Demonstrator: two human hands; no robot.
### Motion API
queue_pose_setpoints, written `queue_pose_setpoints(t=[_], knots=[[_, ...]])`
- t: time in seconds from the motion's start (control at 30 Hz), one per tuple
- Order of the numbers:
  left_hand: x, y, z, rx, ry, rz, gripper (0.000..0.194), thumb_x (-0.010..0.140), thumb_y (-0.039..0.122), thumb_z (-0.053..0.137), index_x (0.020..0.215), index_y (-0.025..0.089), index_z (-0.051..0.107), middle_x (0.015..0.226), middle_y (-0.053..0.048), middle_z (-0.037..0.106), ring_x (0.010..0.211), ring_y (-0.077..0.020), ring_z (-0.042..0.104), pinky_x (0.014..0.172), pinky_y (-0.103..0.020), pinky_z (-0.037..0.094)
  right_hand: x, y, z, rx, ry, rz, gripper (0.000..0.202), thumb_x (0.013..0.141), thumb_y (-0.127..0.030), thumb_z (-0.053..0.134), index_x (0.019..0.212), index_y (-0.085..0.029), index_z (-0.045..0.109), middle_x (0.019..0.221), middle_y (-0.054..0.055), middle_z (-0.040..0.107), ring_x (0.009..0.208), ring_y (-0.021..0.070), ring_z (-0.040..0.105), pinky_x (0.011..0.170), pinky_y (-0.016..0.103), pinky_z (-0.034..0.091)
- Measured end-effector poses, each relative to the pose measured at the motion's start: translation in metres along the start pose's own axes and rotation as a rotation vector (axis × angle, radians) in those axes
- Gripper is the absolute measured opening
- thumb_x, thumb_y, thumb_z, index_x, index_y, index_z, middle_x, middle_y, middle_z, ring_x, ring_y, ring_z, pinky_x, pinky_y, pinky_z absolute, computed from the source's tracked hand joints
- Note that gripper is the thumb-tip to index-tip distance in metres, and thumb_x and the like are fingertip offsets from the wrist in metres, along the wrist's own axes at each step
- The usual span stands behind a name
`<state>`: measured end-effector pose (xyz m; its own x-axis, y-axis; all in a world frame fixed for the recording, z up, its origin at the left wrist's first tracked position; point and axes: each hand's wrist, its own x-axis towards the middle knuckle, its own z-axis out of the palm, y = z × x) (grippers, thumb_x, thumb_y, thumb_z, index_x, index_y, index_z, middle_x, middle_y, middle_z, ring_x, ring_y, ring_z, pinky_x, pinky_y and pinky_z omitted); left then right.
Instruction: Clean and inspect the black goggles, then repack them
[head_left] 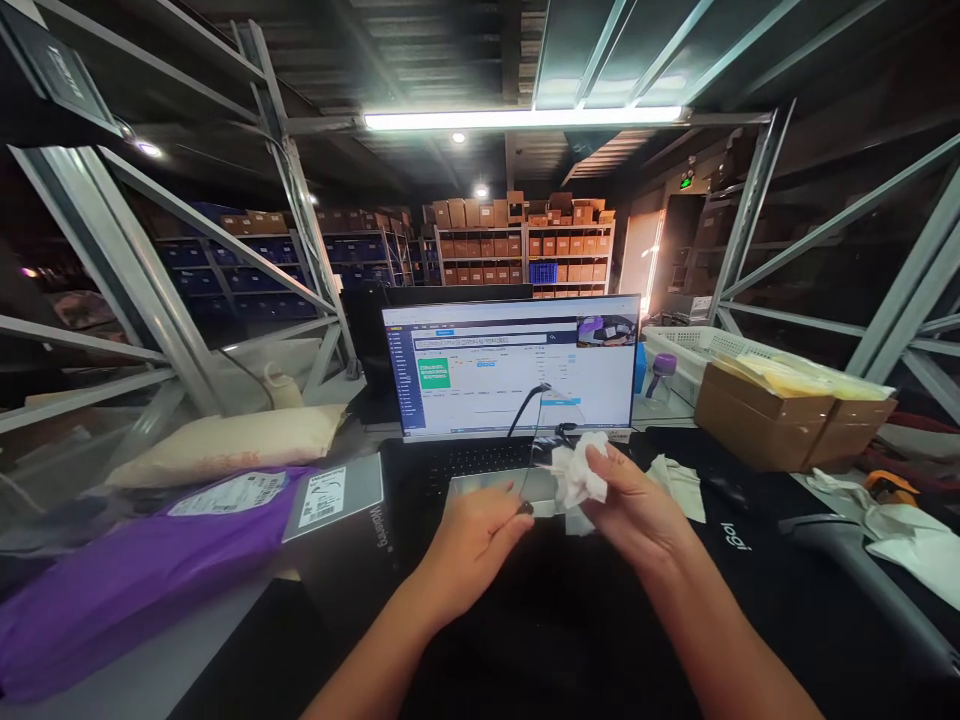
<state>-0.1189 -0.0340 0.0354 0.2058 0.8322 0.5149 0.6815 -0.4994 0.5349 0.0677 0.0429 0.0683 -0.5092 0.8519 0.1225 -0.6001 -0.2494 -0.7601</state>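
Observation:
My left hand [480,540] is closed, thumb against fingers, at the lower edge of a clear see-through sheet [551,450]. A small dark piece shows at its thumb tip. My right hand [637,500] pinches a crumpled white tissue [582,474] close to the sheet's right side; whether the tissue touches it I cannot tell. A black curved strip [523,406] shows around the sheet in front of the monitor [487,380]; what it belongs to is unclear. Below the monitor lies a dark keyboard [480,460], partly hidden by the sheet and my left hand.
To the left lie a purple bag [150,560], a grey box [337,500] and a beige packet [225,445]. Cardboard boxes [765,415], a white basket [694,345], a mouse [727,490] and a barcode scanner [862,570] stand or lie right. Metal racking [285,180] frames the desk.

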Motion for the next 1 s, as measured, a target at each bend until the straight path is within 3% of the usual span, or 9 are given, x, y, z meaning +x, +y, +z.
queue_pose_setpoints(t=[0.13,0.23,0.3,0.4,0.5,0.6,0.7,0.87,1.0], knots=[[0.005,-0.009,-0.003,-0.048,0.024,-0.010,0.043,0.102,0.041,0.034,0.073,0.021,0.059,0.071,0.000,0.057,0.074,-0.0160,0.055,0.109,-0.042,0.039,0.000,0.012,0.001,0.000,0.049,-0.092,0.038,0.058,-0.033,0.093,0.074,-0.020,0.062,0.069,-0.002,0.064,0.063,0.0139,0.057,0.066,0.028,0.048],[0.007,-0.018,-0.008,-0.070,0.032,-0.011,0.034,0.100,0.044,0.042,0.107,0.023,0.068,0.103,-0.006,0.068,0.100,-0.0208,0.060,0.113,-0.047,0.034,-0.001,0.022,0.003,-0.058,0.059,-0.255,0.042,0.059,-0.031,0.093,0.072,-0.021,0.053,0.062,-0.006,0.056,0.057,0.0112,0.050,0.061,0.026,0.043],[0.006,-0.023,-0.011,-0.091,0.067,-0.025,0.052,0.092,0.054,0.055,0.136,0.026,0.055,0.132,-0.011,0.060,0.123,-0.0272,0.053,0.114,-0.051,0.033,-0.001,0.028,0.003,-0.142,0.099,-0.345,0.048,0.060,-0.031,0.092,0.069,-0.022,0.046,0.061,-0.007,0.054,0.056,0.0115,0.049,0.058,0.026,0.040],[0.002,-0.026,-0.011,-0.193,0.167,-0.044,0.092,0.077,0.067,0.067,0.152,0.026,0.033,0.154,-0.016,0.040,0.141,-0.0341,0.038,0.118,-0.053,0.028,-0.002,0.037,0.004,-0.365,0.227,-0.475,0.050,0.062,-0.032,0.090,0.065,-0.023,0.040,0.061,-0.005,0.052,0.059,0.0140,0.050,0.059,0.027,0.039],[-0.002,-0.017,-0.002,-0.310,0.316,-0.076,0.094,0.078,0.062,0.070,0.153,0.024,0.028,0.156,-0.017,0.036,0.144,-0.0335,0.035,0.120,-0.053,0.026,-0.003,0.050,0.005,-0.621,0.247,-0.652,0.044,0.069,-0.030,0.084,0.060,-0.023,0.042,0.065,-0.002,0.054,0.065,0.0170,0.051,0.064,0.030,0.039],[-0.001,-0.001,0.009,-0.415,0.436,-0.139,0.074,0.086,0.040,0.068,0.149,0.024,0.032,0.154,-0.015,0.040,0.141,-0.0287,0.041,0.119,-0.050,0.031,-0.006,0.063,0.007,-0.805,0.123,-0.825,0.035,0.075,-0.021,0.077,0.057,-0.023,0.047,0.072,0.001,0.063,0.072,0.0199,0.055,0.068,0.032,0.041],[0.002,0.011,0.018,-0.527,0.527,-0.183,0.061,0.083,0.021,0.061,0.141,0.024,0.040,0.147,-0.012,0.049,0.134,-0.0254,0.051,0.115,-0.047,0.038,-0.010,0.071,0.008,-0.889,0.035,-0.905,0.030,0.075,-0.013,0.072,0.057,-0.024,0.050,0.074,0.002,0.067,0.072,0.0208,0.057,0.067,0.032,0.041],[0.006,0.012,0.022,-0.622,0.665,-0.227,0.052,0.076,0.008,0.052,0.126,0.022,0.051,0.135,-0.009,0.060,0.125,-0.0223,0.059,0.110,-0.043,0.045,-0.010,0.075,0.009,-0.941,-0.069,-0.889,0.030,0.074,-0.011,0.071,0.056,-0.024,0.051,0.073,0.002,0.066,0.071,0.0210,0.058,0.064,0.032,0.042],[0.005,0.004,0.018,-0.561,0.688,-0.200,0.054,0.075,0.004,0.049,0.125,0.023,0.051,0.135,-0.007,0.060,0.126,-0.0208,0.058,0.112,-0.042,0.043,-0.002,0.058,0.004,-1.017,-0.223,-0.675,0.030,0.074,-0.016,0.074,0.057,-0.023,0.050,0.079,0.003,0.069,0.073,0.0209,0.060,0.067,0.032,0.043]])
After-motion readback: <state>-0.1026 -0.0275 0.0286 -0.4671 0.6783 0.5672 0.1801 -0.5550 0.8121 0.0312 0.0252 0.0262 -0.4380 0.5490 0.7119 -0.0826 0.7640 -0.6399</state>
